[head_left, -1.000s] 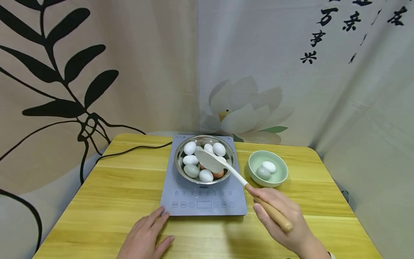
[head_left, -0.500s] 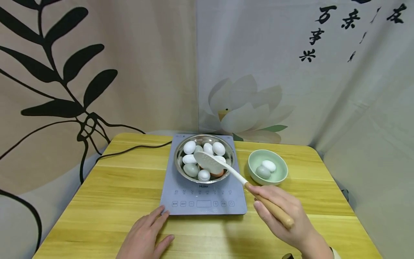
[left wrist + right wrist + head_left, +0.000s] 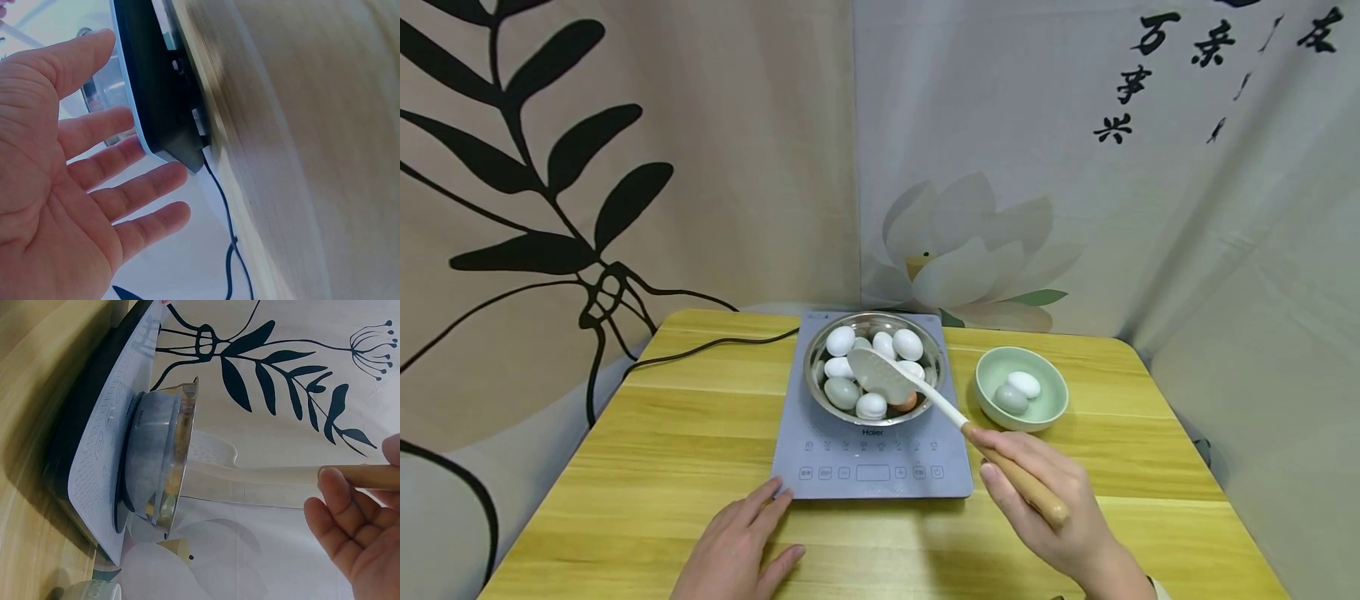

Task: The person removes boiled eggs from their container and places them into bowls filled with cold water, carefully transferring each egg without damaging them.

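Observation:
My right hand (image 3: pixel 1056 500) grips the wooden handle of a white slotted spoon (image 3: pixel 880 375). Its perforated head lies over the eggs (image 3: pixel 842 393) in a steel bowl (image 3: pixel 934 400) and covers part of them. Most eggs there are white or pale, and a brown one (image 3: pixel 906 402) shows beneath the spoon. The bowl sits on a grey induction cooker (image 3: pixel 872 458). Fingers spread, my left hand (image 3: pixel 733 542) rests by the cooker's front left corner, its fingertips at the edge. In the left wrist view, the left palm (image 3: pixel 56 187) holds nothing.
To the right of the cooker stands a green bowl (image 3: pixel 1052 404) with a white egg (image 3: pixel 1024 384) and a paler greenish one (image 3: pixel 1011 398). A black cord (image 3: pixel 715 340) runs leftward from the cooker across the wooden table (image 3: pixel 647 467). Printed curtains (image 3: pixel 760 167) hang behind.
The right hand and spoon handle shift slightly right, then back left. The spoon head moves a little left over the eggs, and the front white egg has shifted slightly left. The left hand stays put.

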Tool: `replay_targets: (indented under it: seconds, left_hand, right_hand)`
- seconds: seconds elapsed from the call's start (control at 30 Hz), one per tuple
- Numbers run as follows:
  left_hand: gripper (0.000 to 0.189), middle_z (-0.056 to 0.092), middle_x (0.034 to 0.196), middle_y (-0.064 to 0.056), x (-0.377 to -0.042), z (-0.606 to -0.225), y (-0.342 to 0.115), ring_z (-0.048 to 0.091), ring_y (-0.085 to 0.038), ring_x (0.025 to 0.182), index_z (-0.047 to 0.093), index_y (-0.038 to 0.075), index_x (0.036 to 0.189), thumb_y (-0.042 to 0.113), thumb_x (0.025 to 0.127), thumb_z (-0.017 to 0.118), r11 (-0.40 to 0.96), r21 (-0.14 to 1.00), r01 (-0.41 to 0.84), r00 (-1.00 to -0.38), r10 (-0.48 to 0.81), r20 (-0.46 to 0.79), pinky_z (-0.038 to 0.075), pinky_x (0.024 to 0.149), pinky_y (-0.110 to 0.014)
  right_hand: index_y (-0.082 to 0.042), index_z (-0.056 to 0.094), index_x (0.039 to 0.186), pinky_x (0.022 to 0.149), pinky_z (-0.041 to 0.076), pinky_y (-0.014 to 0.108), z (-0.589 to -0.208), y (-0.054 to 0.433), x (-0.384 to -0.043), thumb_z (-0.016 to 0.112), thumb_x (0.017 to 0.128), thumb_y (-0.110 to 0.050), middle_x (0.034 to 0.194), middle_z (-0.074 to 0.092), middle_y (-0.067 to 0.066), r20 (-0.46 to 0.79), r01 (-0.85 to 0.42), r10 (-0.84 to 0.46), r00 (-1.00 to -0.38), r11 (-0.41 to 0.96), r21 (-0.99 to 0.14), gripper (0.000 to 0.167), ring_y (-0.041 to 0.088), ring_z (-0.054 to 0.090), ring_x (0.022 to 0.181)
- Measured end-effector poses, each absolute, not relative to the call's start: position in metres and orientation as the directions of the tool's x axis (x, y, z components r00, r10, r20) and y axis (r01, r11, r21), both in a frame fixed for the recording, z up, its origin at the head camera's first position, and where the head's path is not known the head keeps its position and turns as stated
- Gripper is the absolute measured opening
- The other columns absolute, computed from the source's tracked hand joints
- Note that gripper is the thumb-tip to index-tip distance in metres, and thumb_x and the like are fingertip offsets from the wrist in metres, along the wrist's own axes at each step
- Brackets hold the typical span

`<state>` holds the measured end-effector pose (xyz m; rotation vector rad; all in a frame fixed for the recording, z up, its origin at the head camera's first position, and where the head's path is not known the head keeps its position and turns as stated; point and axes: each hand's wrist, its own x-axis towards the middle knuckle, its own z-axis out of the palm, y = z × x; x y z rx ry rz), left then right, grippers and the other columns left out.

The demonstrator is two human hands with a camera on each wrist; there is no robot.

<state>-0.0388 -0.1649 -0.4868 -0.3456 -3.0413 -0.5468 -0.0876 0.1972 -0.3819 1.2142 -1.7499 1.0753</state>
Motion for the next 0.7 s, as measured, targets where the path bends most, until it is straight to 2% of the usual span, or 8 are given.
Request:
replay_targets:
  seconds: [0.2,0.33,0.6,0.7]
  left_hand:
    - [0.067,0.060,0.156,-0.008,-0.039,-0.487,-0.165,0.065,-0.034,0.132,0.069,0.012,0.142,0.051,0.090,0.083,0.913,0.339,0.226,-0.974,0.213,0.077,0.054,0.112,-0.056]
    - [0.066,0.060,0.155,-0.008,-0.039,-0.487,-0.165,0.065,-0.034,0.132,0.069,0.012,0.142,0.050,0.090,0.083,0.912,0.337,0.234,-0.972,0.216,0.092,0.055,0.111,-0.056]
    - [0.066,0.061,0.154,-0.009,-0.039,-0.487,-0.165,0.066,-0.034,0.130,0.069,0.011,0.141,0.051,0.090,0.083,0.913,0.332,0.237,-0.971,0.217,0.098,0.056,0.110,-0.055]
    - [0.066,0.061,0.155,-0.009,-0.039,-0.487,-0.164,0.066,-0.034,0.131,0.069,0.011,0.141,0.051,0.090,0.083,0.913,0.333,0.234,-0.972,0.215,0.094,0.055,0.111,-0.055]
  right_hand:
    - [0.015,0.075,0.113,0.087,0.063,0.020,-0.380,0.196,-0.084,0.070,0.102,-0.008,0.112,0.080,0.019,0.890,-0.957,-0.382,-0.248,0.242,-0.163,0.026,0.020,0.075,0.091]
    - [0.014,0.075,0.115,0.086,0.062,0.019,-0.377,0.200,-0.080,0.070,0.103,-0.009,0.115,0.080,0.016,0.877,-0.957,-0.412,-0.249,0.241,-0.159,0.027,0.019,0.075,0.092]
    - [0.025,0.068,0.115,0.091,0.063,0.019,-0.378,0.215,-0.089,0.067,0.101,0.005,0.125,0.077,0.023,0.882,-0.957,-0.374,-0.287,0.085,-0.276,0.025,0.016,0.075,0.115]
    - [0.028,0.064,0.119,0.092,0.064,0.020,-0.383,0.221,-0.093,0.062,0.099,0.014,0.130,0.075,0.024,0.876,-0.928,-0.333,-0.349,-0.010,-0.373,0.025,0.014,0.075,0.115]
